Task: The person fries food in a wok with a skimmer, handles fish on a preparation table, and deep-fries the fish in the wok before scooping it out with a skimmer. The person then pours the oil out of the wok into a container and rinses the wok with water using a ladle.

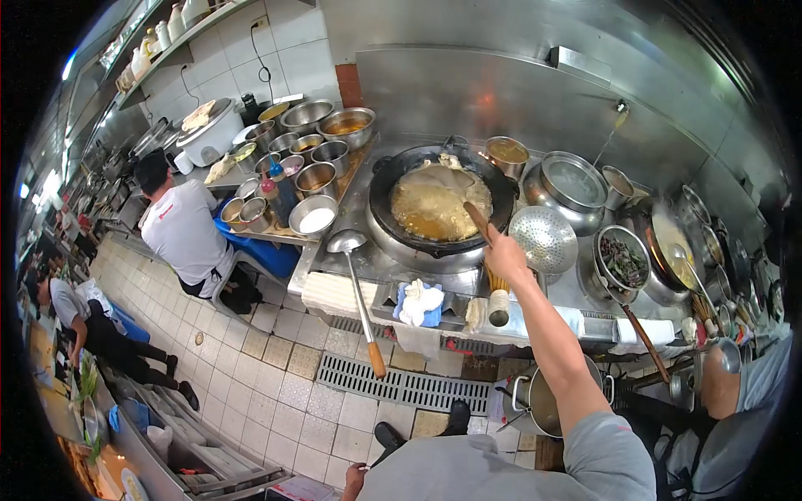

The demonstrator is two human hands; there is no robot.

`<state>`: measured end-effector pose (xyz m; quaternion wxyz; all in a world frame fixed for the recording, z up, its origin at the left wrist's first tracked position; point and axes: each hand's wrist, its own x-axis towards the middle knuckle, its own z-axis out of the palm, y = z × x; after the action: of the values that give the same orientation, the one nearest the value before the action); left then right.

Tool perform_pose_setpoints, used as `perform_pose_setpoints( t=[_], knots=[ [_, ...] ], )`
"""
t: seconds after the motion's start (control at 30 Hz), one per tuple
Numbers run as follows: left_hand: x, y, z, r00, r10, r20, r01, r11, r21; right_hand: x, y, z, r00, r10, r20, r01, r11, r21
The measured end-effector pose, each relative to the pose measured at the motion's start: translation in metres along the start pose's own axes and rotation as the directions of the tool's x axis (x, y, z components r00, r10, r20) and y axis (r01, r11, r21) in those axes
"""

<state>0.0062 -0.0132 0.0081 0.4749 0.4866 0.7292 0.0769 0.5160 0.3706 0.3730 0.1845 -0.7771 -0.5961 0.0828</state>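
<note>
My right hand (505, 255) is closed round a wooden handle (478, 219) that reaches over the black wok (381, 185). Bubbling, foamy oil (430, 204) fills much of the wok, with pale pieces at its far edge; the tool's far end is hidden in the foam. Beside that hand is a perforated skimmer (543, 240). My left hand (354, 478) hangs low at the bottom edge, its fingers curled by my shirt; whether it holds anything is too small to tell. A ladle (359, 288) with a wooden handle juts over the counter's front edge.
Metal bowls of sauces (316, 177) stand left of the wok. Right of it are a lidded pot (574, 180), a strainer of dark greens (622, 260) and a second wok (668, 242). One person (185, 225) sits at left; another person (756, 417) is close at right.
</note>
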Motion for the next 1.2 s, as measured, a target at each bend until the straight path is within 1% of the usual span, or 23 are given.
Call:
perform_pose_setpoints(
  t=[0.07, 0.13, 0.23, 0.27, 0.33, 0.4, 0.47, 0.5, 0.57, 0.6, 0.67, 0.73, 0.77, 0.8, 0.83, 0.9, 0.93, 0.97, 1.0, 1.03, 1.1, 1.13, 1.2],
  knots=[
    [0.003, 0.005, -0.002, 1.000, 0.021, -0.016, -0.021, 1.000, 0.016, -0.015, -0.005, 0.004, 1.000, -0.011, -0.009, 0.011, 1.000, 0.009],
    [0.004, 0.002, 0.003, 0.995, 0.088, -0.040, -0.087, 0.996, 0.021, -0.034, -0.010, 0.007, 1.000, -0.026, -0.007, 0.026, 1.000, 0.013],
    [0.001, 0.003, 0.005, 1.000, 0.017, 0.016, -0.016, 0.999, -0.033, -0.064, -0.012, -0.001, 0.996, -0.091, 0.009, 0.090, 0.992, 0.084],
    [0.002, 0.003, 0.006, 1.000, 0.021, 0.017, -0.020, 0.999, -0.033, -0.072, -0.013, -0.006, 0.996, -0.090, 0.006, 0.089, 0.993, 0.082],
    [0.002, -0.003, 0.007, 1.000, -0.009, 0.022, 0.009, 1.000, -0.005, -0.088, -0.017, -0.016, 0.991, -0.115, 0.068, 0.105, 0.985, 0.138],
    [0.006, -0.008, 0.009, 1.000, 0.006, 0.019, -0.006, 1.000, 0.003, -0.098, -0.012, -0.013, 0.993, -0.110, 0.049, 0.101, 0.983, 0.152],
    [0.011, -0.012, 0.009, 1.000, 0.017, 0.012, -0.018, 1.000, 0.010, -0.100, -0.001, -0.010, 0.990, -0.139, 0.002, 0.134, 0.960, 0.244],
    [0.013, -0.014, 0.009, 0.999, 0.049, 0.002, -0.049, 0.998, 0.029, -0.100, 0.003, -0.009, 0.990, -0.141, 0.004, 0.136, 0.959, 0.247],
    [0.015, -0.014, 0.010, 0.997, 0.079, -0.014, -0.079, 0.996, 0.044, -0.098, 0.009, -0.011, 0.998, -0.059, -0.021, 0.062, 0.896, 0.440],
    [0.014, -0.012, 0.009, 0.995, 0.097, -0.014, -0.097, 0.995, 0.037, -0.092, 0.015, -0.010, 0.998, -0.063, -0.019, 0.065, 0.895, 0.441],
    [0.010, -0.005, 0.007, 0.994, 0.103, -0.032, -0.102, 0.994, 0.026, -0.072, 0.031, 0.002, 0.983, -0.055, -0.176, 0.154, 0.771, 0.618],
    [0.001, 0.006, 0.005, 1.000, 0.005, -0.004, -0.006, 0.995, -0.103, -0.037, 0.069, 0.031, 0.976, 0.011, -0.218, 0.115, 0.824, 0.555],
    [-0.003, 0.004, 0.006, 1.000, 0.004, -0.016, -0.006, 0.998, -0.064, -0.039, 0.044, 0.004, 0.984, 0.070, -0.162, 0.023, 0.861, 0.509],
    [-0.003, 0.001, 0.009, 0.999, -0.007, -0.047, 0.006, 0.999, -0.036, -0.015, 0.066, 0.017, 0.994, 0.107, 0.023, -0.097, 0.758, 0.645],
    [-0.001, -0.002, 0.012, 0.998, -0.049, -0.044, 0.048, 0.998, -0.026, -0.025, 0.031, -0.004, 0.990, 0.132, -0.050, -0.046, 0.634, 0.772],
    [-0.011, 0.006, 0.014, 0.992, -0.116, -0.054, 0.116, 0.993, 0.010, 0.016, 0.059, 0.018, 0.979, 0.166, -0.117, -0.041, 0.725, 0.687],
    [-0.017, 0.014, 0.010, 0.990, -0.132, -0.059, 0.135, 0.989, 0.053, 0.025, 0.062, 0.024, 0.979, 0.184, -0.081, -0.068, 0.681, 0.729],
    [-0.018, 0.016, 0.007, 0.986, -0.165, -0.027, 0.165, 0.986, 0.012, 0.033, 0.064, 0.030, 0.978, 0.202, -0.046, -0.096, 0.635, 0.767],
    [-0.021, 0.017, 0.007, 0.983, -0.177, -0.049, 0.177, 0.984, -0.007, 0.016, 0.042, 0.009, 0.959, 0.276, 0.065, -0.213, 0.549, 0.808],
    [-0.024, 0.018, 0.007, 0.981, -0.190, -0.040, 0.189, 0.982, -0.007, 0.022, 0.043, 0.019, 0.963, 0.259, 0.068, -0.205, 0.548, 0.811],
    [-0.024, 0.017, 0.007, 0.980, -0.198, -0.009, 0.198, 0.980, 0.008, 0.030, 0.054, 0.035, 0.924, 0.299, 0.238, -0.333, 0.325, 0.885],
    [-0.024, 0.015, 0.009, 0.980, -0.198, -0.012, 0.198, 0.980, 0.004, 0.032, 0.058, 0.039, 0.926, 0.295, 0.237, -0.331, 0.327, 0.885],
    [-0.022, 0.008, 0.016, 0.988, -0.155, -0.012, 0.154, 0.987, -0.035, 0.021, 0.050, 0.037, 0.833, 0.258, 0.489, -0.500, -0.026, 0.865]
  ],
)
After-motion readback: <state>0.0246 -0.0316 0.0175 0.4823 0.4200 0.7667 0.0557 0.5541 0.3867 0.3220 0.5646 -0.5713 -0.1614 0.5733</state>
